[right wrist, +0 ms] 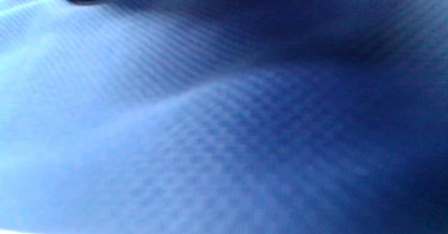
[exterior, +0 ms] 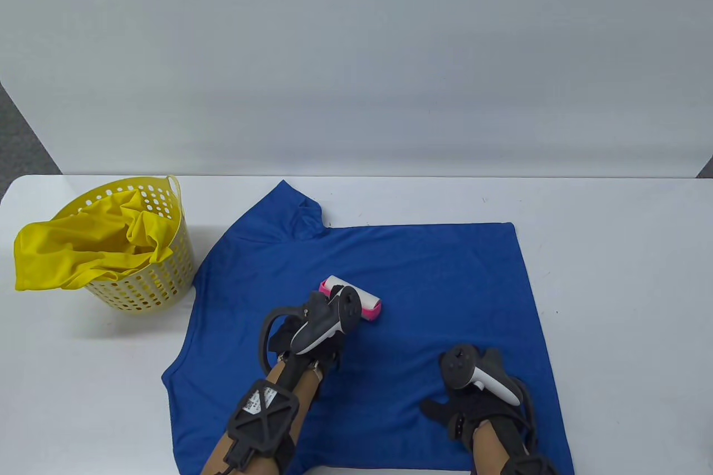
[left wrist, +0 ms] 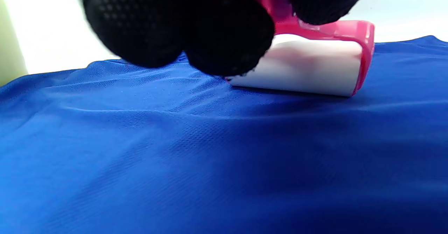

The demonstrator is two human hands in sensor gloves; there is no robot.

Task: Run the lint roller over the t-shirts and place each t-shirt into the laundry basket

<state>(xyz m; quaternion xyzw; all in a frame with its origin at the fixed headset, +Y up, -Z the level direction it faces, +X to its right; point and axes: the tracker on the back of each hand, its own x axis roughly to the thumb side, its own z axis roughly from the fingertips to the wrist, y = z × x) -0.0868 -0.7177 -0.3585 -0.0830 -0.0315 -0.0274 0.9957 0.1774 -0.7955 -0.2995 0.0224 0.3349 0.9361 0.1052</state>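
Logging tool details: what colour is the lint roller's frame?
Pink, around a white roll; the lint roller shows best in the left wrist view.

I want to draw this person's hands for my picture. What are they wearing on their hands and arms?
Both the left hand and the right hand wear black mesh gloves. A grey-and-black tracker, shaped like a game controller with a ring, is strapped to the back of each. Black crossed frames sit on the wrists, one with a small white label, with black cables. No sleeves show.

Lint roller [exterior: 352, 299] on t-shirt [exterior: 434, 274]
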